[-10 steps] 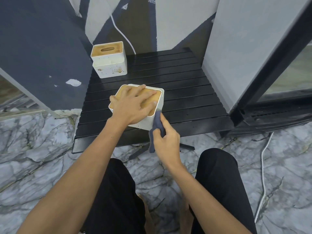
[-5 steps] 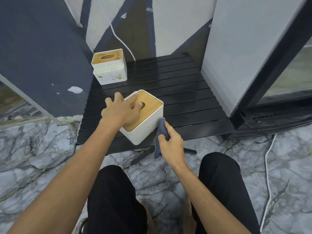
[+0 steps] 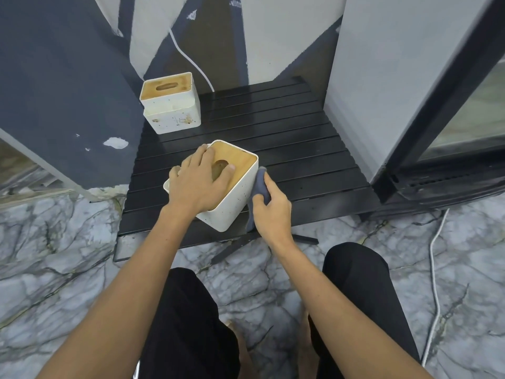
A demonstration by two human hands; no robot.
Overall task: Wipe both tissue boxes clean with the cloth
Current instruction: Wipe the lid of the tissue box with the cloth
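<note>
Black slatted table (image 3: 287,138) fills frame centre. Near tissue box (image 3: 235,198), mid-frame, has rotated corner-on since 1 s ago. Left hand (image 3: 200,181) lies flat on its lid. Right hand (image 3: 272,212) grips cloth (image 3: 259,187), now against right face. Far box (image 3: 170,105) upper left, still stained: unwiped.

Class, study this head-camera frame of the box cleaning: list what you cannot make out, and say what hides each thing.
1. Near tissue box: its left and far sides face away; the left hand covers part of the wooden lid.
2. Cloth: mostly hidden inside the right hand.
3. Far tissue box: its back and left sides face away.
4. Slatted table: legs mostly hidden beneath the top.
</note>
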